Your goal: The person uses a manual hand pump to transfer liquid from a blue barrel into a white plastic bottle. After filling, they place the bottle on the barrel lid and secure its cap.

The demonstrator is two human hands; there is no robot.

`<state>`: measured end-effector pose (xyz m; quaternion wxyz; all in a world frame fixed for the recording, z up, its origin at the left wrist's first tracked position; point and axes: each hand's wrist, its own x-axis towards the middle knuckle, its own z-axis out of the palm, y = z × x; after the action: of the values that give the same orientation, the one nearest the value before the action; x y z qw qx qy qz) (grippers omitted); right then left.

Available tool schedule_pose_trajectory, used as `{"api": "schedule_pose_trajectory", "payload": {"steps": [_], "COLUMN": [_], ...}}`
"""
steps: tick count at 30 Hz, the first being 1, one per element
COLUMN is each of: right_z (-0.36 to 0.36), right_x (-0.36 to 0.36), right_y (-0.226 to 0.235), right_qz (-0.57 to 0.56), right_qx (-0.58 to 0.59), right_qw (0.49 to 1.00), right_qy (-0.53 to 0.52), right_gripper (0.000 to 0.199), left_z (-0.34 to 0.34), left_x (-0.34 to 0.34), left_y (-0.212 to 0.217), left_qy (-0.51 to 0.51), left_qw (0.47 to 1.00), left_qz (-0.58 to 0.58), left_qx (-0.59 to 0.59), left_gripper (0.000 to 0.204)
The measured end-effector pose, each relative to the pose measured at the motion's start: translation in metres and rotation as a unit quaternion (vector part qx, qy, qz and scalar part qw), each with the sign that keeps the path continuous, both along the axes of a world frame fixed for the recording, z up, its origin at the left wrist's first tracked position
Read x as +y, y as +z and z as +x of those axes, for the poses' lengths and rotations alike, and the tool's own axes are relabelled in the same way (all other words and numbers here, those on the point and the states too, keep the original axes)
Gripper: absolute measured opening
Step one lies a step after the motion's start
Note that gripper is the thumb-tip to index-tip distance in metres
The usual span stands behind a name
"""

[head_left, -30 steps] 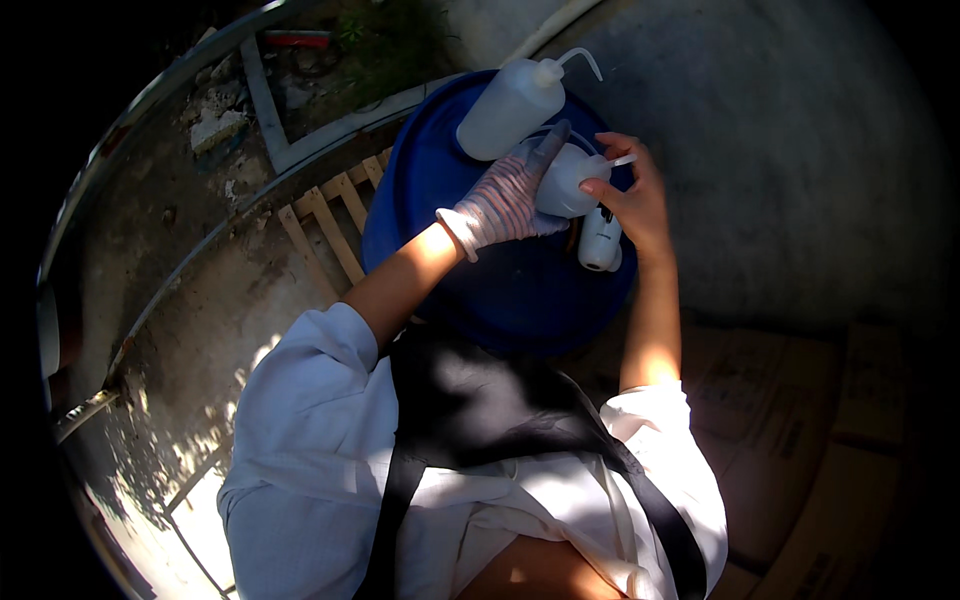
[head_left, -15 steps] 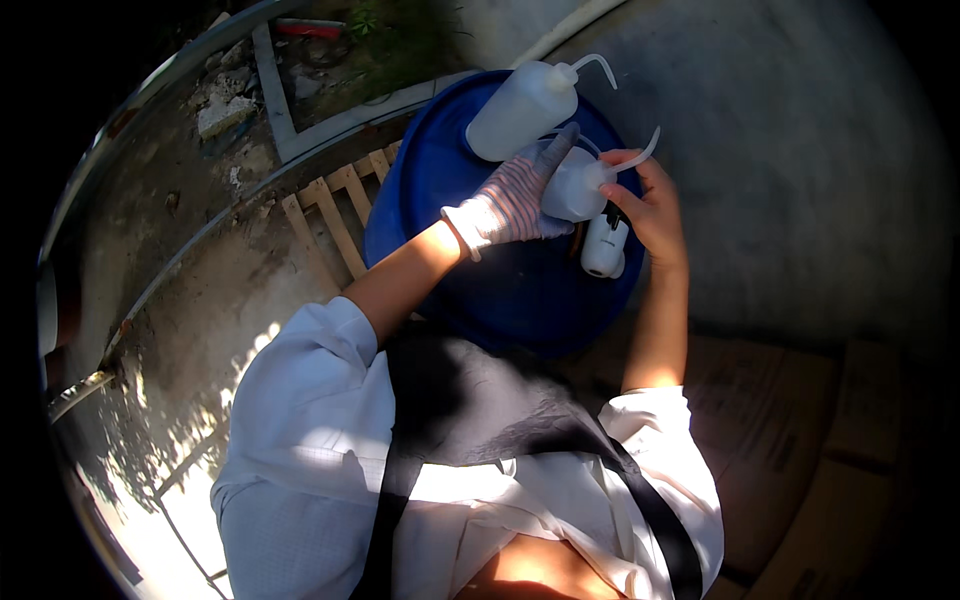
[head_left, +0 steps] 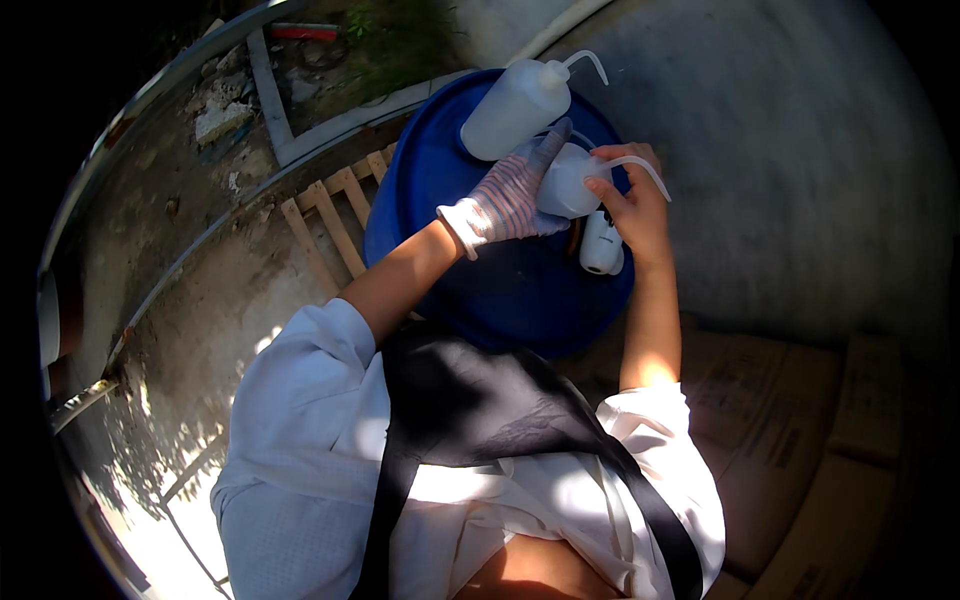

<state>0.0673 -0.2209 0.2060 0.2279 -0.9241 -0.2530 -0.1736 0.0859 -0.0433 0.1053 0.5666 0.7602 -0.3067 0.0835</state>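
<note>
My left hand (head_left: 512, 196), in a striped knit glove, is wrapped round the body of a translucent white wash bottle (head_left: 567, 184). Bare, my right hand (head_left: 637, 196) pinches the cap at the bottle's neck, from which a curved spout points to the right. The bottle is held above a blue plastic drum (head_left: 500, 290). Behind it on the drum top stands a second, larger-looking wash bottle (head_left: 514, 108) with a bent spout. A small white device (head_left: 601, 246) with a dark part lies just below my right hand, partly covered at its top.
A wooden pallet (head_left: 330, 215) rests on the ground left of the drum. Cardboard boxes (head_left: 765, 410) lie at the lower right. A grey wall (head_left: 780, 190) rises to the right, and rubble (head_left: 222, 115) is heaped beyond a pale frame at the far left.
My right hand has turned at the cap, and the held bottle's spout has swung from pointing upward to pointing right and downward. The left hand keeps its hold.
</note>
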Motion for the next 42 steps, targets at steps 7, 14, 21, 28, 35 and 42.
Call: {"api": "schedule_pose_trajectory", "payload": {"steps": [7,14,21,28,35,42], "right_z": [-0.012,-0.025,-0.049,-0.076,-0.073,-0.05], "right_x": [0.015,0.006,-0.033,-0.009,0.005,-0.002], "right_y": [-0.02,-0.032,-0.121,-0.109,-0.153,-0.163], "right_qz": [0.009,0.437,-0.075,-0.101,-0.129,-0.091], "right_qx": [-0.041,0.074,0.066,-0.166,0.072,0.115], "right_qw": [0.991,0.886,0.948,0.955,0.931,0.911], "right_qy": [-0.13,-0.136,-0.302,-0.225,-0.334,-0.385], "right_gripper": [0.03,0.038,0.043,0.043,0.048,0.042], "left_z": [0.002,-0.001,-0.004,-0.028,-0.054,-0.091], "left_x": [-0.003,0.0,-0.006,0.014,0.028,0.036], "left_y": [-0.005,0.0,-0.002,-0.017,-0.042,-0.046], "left_qy": [0.002,0.028,0.014,0.023,0.069,0.055], "left_qw": [0.999,0.998,0.999,0.991,0.991,0.988], "left_qz": [-0.011,0.048,-0.03,-0.117,-0.061,0.023], "left_qx": [-0.034,-0.015,-0.034,-0.066,-0.099,-0.145], "left_gripper": [0.124,0.127,0.121,0.098,0.086,0.077]}}
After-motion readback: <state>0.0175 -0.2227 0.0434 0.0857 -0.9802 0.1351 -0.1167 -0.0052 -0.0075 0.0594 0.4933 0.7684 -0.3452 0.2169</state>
